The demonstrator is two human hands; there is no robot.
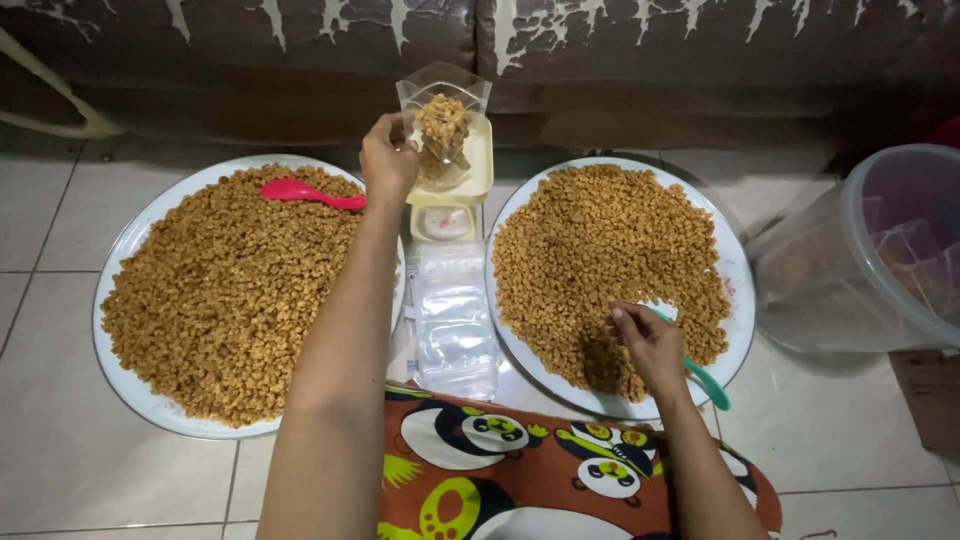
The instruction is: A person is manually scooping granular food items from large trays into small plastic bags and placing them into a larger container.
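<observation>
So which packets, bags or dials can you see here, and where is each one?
Clear bag: part-filled with brown snack, on the scale, left hand touching it.
Stack of empty clear bags: on the floor between the trays.
Scale dial: round, white, below the pan.

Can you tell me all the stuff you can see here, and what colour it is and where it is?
Round trays: two, white; left tray and right tray on the tiled floor, both heaped with golden-brown snack pieces.
Pink spoon: one, lying on the left heap.
Teal spoon: one, on the right tray.
Kitchen scale: one, cream, between the trays.
Clear bag: one, partly filled, on the scale.
Empty plastic bags: a clear stack, below the scale.
Plastic tub: one, clear, far right.
Cardboard: brown, right edge.
Panda-print cloth: orange, bottom centre.
Left hand: holds the clear bag.
Right hand: grips the teal spoon.
</observation>
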